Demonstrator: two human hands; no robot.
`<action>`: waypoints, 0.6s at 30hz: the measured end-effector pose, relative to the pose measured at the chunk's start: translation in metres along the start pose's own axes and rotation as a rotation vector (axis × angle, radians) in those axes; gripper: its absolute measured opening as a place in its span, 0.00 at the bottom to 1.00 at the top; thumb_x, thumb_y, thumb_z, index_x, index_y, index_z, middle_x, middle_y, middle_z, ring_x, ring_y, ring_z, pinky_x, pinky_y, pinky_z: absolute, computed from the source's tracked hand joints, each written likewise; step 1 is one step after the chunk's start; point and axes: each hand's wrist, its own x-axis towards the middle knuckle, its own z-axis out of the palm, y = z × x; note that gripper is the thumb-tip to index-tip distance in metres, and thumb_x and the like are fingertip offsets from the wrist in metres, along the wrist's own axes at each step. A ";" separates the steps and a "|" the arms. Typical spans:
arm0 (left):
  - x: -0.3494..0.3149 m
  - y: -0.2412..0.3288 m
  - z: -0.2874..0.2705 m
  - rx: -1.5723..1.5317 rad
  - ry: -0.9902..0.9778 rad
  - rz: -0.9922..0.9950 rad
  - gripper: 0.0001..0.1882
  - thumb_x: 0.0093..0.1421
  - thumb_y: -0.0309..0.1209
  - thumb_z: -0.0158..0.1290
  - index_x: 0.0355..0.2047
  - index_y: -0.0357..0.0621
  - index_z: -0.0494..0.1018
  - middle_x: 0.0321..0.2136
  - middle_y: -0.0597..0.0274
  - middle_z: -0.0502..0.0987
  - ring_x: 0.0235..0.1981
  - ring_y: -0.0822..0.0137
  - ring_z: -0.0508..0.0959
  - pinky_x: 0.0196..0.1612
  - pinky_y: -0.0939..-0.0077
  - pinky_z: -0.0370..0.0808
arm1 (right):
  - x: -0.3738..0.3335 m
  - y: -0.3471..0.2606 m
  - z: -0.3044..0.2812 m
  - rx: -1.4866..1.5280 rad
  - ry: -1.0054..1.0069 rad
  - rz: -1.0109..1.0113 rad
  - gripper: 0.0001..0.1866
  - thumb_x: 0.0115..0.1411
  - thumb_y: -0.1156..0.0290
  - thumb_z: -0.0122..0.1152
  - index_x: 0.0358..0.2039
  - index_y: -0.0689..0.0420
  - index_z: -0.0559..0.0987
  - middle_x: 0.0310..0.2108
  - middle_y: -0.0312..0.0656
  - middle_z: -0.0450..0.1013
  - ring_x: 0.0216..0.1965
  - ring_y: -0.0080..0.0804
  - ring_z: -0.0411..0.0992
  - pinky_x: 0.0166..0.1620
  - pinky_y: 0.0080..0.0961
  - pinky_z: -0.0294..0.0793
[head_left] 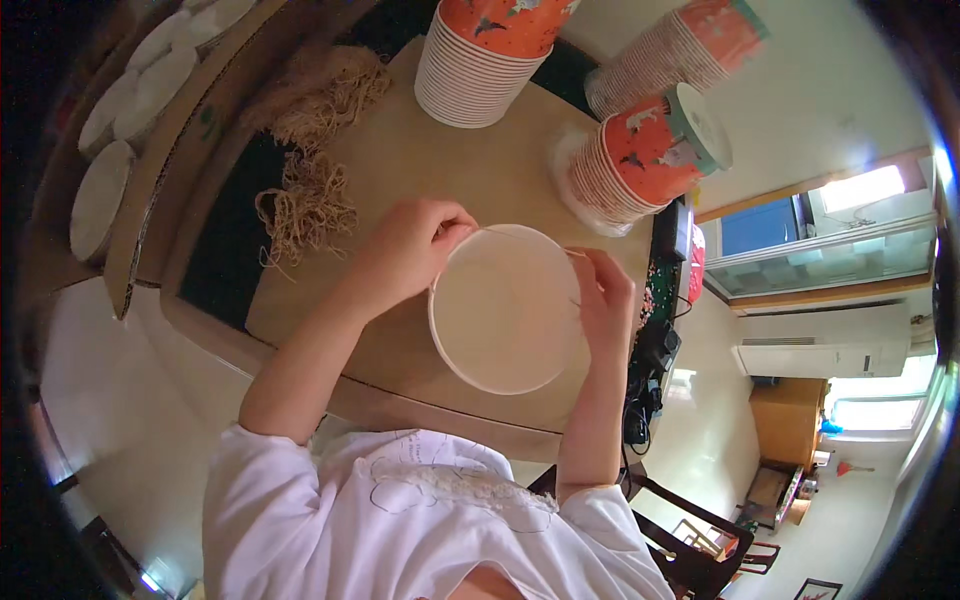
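Observation:
A round white paper bucket (505, 315) stands on the brown cardboard sheet in front of me, its circular end facing up. Whether that end is open or covered, I cannot tell. At the upper left of its rim my left hand (415, 250) is closed, with fingertips pinching a thin string (495, 231) that runs along the far rim. On the other side my right hand (606, 295) pinches a strand too, its short end showing between thumb and finger. Both hands are against or very close to the rim; the palms are hidden.
Tangled tan strings (310, 205) lie at the left of the cardboard sheet (385, 150). Beyond stand stacks of nested orange-and-white paper buckets (480, 85), some plastic-wrapped (640, 160). A carton (165, 160) with white round pieces is far left. Black devices and cables (655, 350) line the right edge.

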 end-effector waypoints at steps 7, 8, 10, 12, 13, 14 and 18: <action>0.017 -0.061 0.027 -0.332 -0.284 -0.173 0.10 0.59 0.35 0.54 0.34 0.40 0.75 0.25 0.63 0.77 0.27 0.75 0.74 0.32 0.77 0.72 | 0.015 0.029 0.003 0.047 -0.295 0.313 0.14 0.60 0.67 0.55 0.39 0.64 0.78 0.30 0.35 0.75 0.33 0.20 0.70 0.36 0.19 0.69; 0.016 -0.069 0.031 -0.335 -0.285 -0.172 0.10 0.59 0.35 0.54 0.34 0.40 0.75 0.25 0.63 0.77 0.27 0.75 0.74 0.32 0.77 0.72 | 0.016 0.035 0.002 0.171 -0.338 0.387 0.15 0.59 0.67 0.55 0.42 0.65 0.77 0.33 0.39 0.76 0.35 0.24 0.71 0.40 0.23 0.71; 0.013 -0.076 0.040 -0.285 -0.346 -0.251 0.12 0.58 0.37 0.55 0.33 0.40 0.74 0.26 0.65 0.77 0.27 0.75 0.73 0.32 0.77 0.72 | 0.013 0.084 -0.014 0.254 -0.417 0.402 0.17 0.58 0.68 0.55 0.45 0.66 0.75 0.37 0.41 0.75 0.39 0.26 0.71 0.43 0.25 0.70; 0.013 -0.104 0.052 -0.296 -0.313 -0.211 0.13 0.58 0.38 0.55 0.31 0.39 0.73 0.23 0.63 0.76 0.22 0.74 0.73 0.25 0.76 0.71 | 0.017 0.098 -0.024 0.337 -0.501 0.406 0.20 0.58 0.68 0.56 0.48 0.66 0.73 0.41 0.44 0.75 0.42 0.29 0.71 0.46 0.26 0.70; 0.010 -0.107 0.053 -0.299 -0.271 -0.194 0.14 0.59 0.39 0.54 0.28 0.38 0.72 0.21 0.60 0.76 0.17 0.73 0.73 0.18 0.76 0.70 | 0.018 0.096 -0.024 0.309 -0.638 0.397 0.21 0.57 0.69 0.56 0.49 0.67 0.72 0.43 0.44 0.74 0.44 0.29 0.70 0.47 0.27 0.69; 0.010 -0.107 0.055 -0.299 -0.271 -0.190 0.14 0.59 0.39 0.54 0.28 0.38 0.72 0.21 0.60 0.76 0.17 0.73 0.73 0.18 0.76 0.70 | 0.018 0.093 -0.025 0.279 -0.773 0.386 0.22 0.57 0.69 0.56 0.51 0.67 0.71 0.45 0.44 0.73 0.46 0.30 0.69 0.49 0.28 0.68; 0.011 -0.078 0.044 -0.367 -0.405 -0.347 0.21 0.61 0.46 0.50 0.38 0.38 0.69 0.20 0.60 0.75 0.17 0.70 0.75 0.16 0.75 0.71 | 0.020 0.038 -0.029 0.218 -0.688 0.453 0.22 0.57 0.68 0.56 0.51 0.65 0.72 0.43 0.43 0.75 0.44 0.30 0.70 0.48 0.29 0.69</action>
